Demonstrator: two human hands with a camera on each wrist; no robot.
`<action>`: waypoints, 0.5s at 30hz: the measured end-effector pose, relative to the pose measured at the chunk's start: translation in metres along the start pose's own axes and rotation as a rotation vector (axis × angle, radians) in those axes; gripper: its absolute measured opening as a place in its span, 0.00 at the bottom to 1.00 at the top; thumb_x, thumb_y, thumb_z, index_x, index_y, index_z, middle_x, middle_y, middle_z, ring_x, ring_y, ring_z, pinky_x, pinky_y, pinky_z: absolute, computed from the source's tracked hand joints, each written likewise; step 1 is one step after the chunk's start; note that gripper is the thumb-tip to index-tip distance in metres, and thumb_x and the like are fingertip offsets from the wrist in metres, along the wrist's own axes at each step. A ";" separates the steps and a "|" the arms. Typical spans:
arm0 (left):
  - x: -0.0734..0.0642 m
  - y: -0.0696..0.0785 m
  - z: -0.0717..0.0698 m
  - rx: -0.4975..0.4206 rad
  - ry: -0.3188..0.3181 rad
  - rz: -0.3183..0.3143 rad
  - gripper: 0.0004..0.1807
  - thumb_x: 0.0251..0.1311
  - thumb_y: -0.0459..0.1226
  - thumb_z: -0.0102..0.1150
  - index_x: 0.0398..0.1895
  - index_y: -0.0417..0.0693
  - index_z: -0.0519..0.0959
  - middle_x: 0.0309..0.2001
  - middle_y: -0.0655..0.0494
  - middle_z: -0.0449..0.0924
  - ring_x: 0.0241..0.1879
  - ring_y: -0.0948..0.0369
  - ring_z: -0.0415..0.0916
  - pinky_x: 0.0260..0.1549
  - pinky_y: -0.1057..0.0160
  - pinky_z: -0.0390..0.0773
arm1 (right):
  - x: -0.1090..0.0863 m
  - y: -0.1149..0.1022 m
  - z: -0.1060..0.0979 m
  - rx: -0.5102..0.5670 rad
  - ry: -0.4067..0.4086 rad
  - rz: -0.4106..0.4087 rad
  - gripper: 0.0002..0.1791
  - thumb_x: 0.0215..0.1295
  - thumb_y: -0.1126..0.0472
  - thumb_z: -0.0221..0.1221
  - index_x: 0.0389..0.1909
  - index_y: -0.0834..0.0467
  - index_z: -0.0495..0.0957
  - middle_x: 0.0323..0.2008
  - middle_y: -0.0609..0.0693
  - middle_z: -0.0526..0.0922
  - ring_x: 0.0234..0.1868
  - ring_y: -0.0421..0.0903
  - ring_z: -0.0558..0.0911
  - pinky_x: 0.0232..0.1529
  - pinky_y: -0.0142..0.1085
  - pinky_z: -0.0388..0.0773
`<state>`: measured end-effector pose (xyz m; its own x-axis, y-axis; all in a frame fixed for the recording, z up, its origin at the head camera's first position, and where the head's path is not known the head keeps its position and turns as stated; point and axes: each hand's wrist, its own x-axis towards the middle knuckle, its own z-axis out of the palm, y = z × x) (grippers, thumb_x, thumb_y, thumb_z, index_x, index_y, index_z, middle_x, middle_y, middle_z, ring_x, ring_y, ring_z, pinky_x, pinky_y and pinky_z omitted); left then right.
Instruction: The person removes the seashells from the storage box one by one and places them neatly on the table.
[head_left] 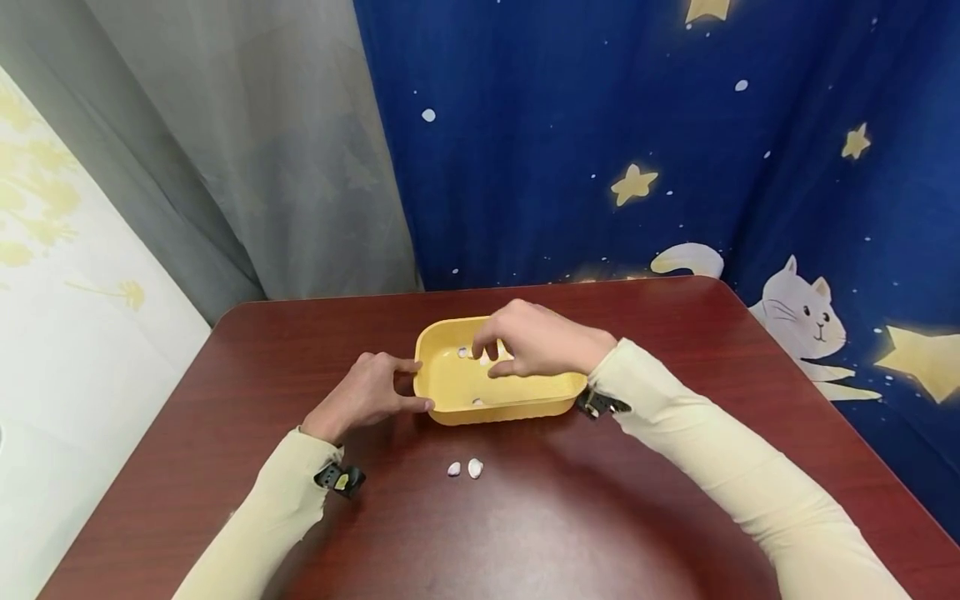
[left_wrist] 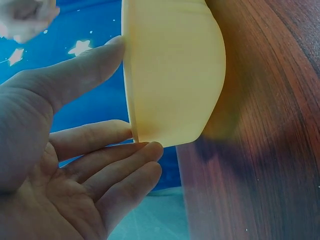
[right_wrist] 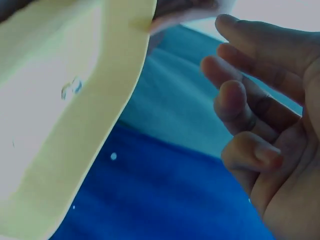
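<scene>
A yellow plastic tub (head_left: 450, 408) with rounded corners stands on the table. My left hand (head_left: 365, 392) holds its left end, thumb and forefinger set apart along the rim. In the left wrist view the fingertips touch the pale tub wall (left_wrist: 175, 65). Over the tub hovers my right hand (head_left: 536, 340), its fingers loosely bent and nothing visible between them. Small whitish pieces, perhaps shells, lie inside, such as one near the back (head_left: 462, 352); the right hand hides part of the inside. Two more pieces, a smaller one (head_left: 453, 469) and a larger one (head_left: 476, 468), lie in front of the tub.
The dark red wooden table (head_left: 585, 517) runs back to a blue star-patterned curtain (head_left: 540, 150) and a grey curtain (head_left: 300, 167). A white patterned surface (head_left: 60, 333) borders the left side. Each wrist wears a black strap, the left one (head_left: 340, 479) below the sleeve cuff.
</scene>
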<state>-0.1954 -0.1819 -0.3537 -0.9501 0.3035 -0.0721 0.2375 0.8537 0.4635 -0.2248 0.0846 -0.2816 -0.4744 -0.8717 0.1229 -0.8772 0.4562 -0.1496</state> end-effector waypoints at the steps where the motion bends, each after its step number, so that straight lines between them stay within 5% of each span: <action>1: 0.000 0.000 0.000 -0.003 -0.001 -0.003 0.39 0.50 0.52 0.76 0.64 0.42 0.78 0.45 0.47 0.87 0.33 0.60 0.72 0.31 0.66 0.73 | 0.004 0.004 -0.002 0.013 -0.006 0.010 0.10 0.58 0.58 0.72 0.41 0.51 0.87 0.31 0.43 0.86 0.30 0.38 0.78 0.34 0.31 0.76; 15: -0.003 0.002 0.000 -0.021 -0.001 -0.001 0.39 0.49 0.50 0.77 0.63 0.43 0.79 0.42 0.51 0.88 0.30 0.61 0.70 0.25 0.67 0.70 | 0.060 0.042 0.037 0.003 -0.186 0.124 0.06 0.59 0.60 0.70 0.38 0.50 0.87 0.35 0.46 0.87 0.35 0.41 0.80 0.39 0.33 0.79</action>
<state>-0.1923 -0.1810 -0.3523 -0.9500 0.3035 -0.0737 0.2325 0.8447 0.4821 -0.2878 0.0446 -0.3168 -0.5560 -0.8273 -0.0798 -0.8129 0.5613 -0.1556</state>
